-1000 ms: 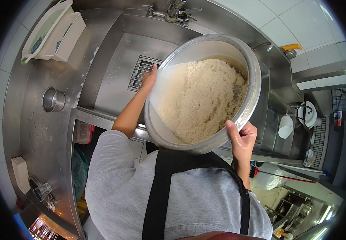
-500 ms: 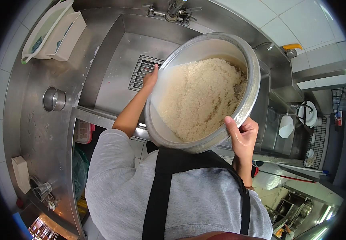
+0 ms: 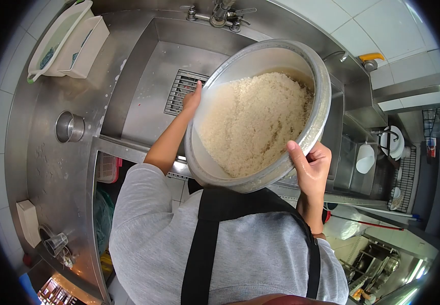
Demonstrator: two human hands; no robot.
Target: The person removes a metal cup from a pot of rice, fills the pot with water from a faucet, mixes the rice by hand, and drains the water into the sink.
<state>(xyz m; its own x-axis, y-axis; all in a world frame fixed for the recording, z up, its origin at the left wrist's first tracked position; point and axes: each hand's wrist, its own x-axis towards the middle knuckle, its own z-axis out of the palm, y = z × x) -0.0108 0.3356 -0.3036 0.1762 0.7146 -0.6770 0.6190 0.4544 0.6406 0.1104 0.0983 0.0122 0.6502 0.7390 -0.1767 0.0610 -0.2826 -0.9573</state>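
A large round metal pot [image 3: 324,109] is held up in front of my body, tilted to the left over the front edge of the sink. Inside lies a heap of wet white rice [image 3: 260,124], with cloudy water pooled along the left side. My left hand [image 3: 193,97] grips the pot's left rim; its thumb shows and the other fingers are hidden beneath. On the near right rim, my right hand [image 3: 312,165] is closed with the thumb on top and the fingers curled below.
Behind the pot is a steel sink [image 3: 143,109] with a drain grate [image 3: 181,91] and a faucet [image 3: 220,20]. A small metal cup [image 3: 69,126] and white bins [image 3: 85,48] stand on the left counter. On the right are another sink and white plates [image 3: 392,143].
The pot has shifted very slightly upward in view, with its right side raised a little. My right hand has moved up with it; both hands keep their grip.
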